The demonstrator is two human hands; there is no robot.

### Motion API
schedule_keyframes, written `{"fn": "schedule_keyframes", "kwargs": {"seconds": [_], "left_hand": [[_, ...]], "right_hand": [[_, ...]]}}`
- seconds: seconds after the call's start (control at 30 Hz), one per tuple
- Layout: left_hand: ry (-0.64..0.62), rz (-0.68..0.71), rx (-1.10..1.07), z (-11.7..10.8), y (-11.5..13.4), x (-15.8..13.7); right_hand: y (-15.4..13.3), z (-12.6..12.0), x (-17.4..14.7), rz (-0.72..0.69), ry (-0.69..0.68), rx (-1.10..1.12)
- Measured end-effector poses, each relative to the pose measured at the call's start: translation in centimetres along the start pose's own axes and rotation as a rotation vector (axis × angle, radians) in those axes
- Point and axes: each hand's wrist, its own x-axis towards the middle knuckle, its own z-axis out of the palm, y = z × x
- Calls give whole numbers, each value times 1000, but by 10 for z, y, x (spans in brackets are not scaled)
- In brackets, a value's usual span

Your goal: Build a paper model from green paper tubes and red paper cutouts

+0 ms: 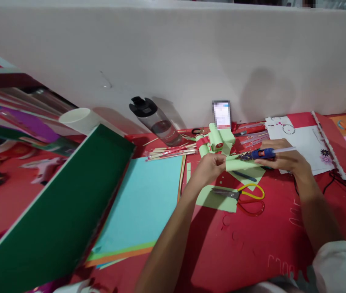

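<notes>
My left hand (211, 165) pinches the left end of a rolled light green paper piece (240, 164). In my right hand (283, 156) is a blue hot glue gun (260, 154) with a clear glue stick coming out of its back. Its nozzle points left and lies over the green paper; whether it touches cannot be made out. Just beyond my left hand stands a green paper model (218, 140) with rolled parts and red bands. Nearer to me, scissors (238, 195) with a yellow and a red handle lie across a flat green paper sheet (214, 199).
Left of my arm lies a stack of coloured paper (148, 191), light blue on top. A dark green board (60, 207) leans beside it. Thin sticks (173, 152), a bottle (157, 120) and a lit phone (222, 115) are near the white partition (173, 61). White decorated paper (301, 142) lies right.
</notes>
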Motion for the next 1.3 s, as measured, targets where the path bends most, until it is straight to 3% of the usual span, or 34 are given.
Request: {"fn": "schedule_keyframes", "kwargs": {"seconds": [0.73,1.3], "left_hand": [[20,-33,19,-6,4,-1],[27,-5,-11,-10,8,-3]], "right_hand": [[10,-10,-8,129,-21,-10],[22,-16,-15,175,62,-17]]}}
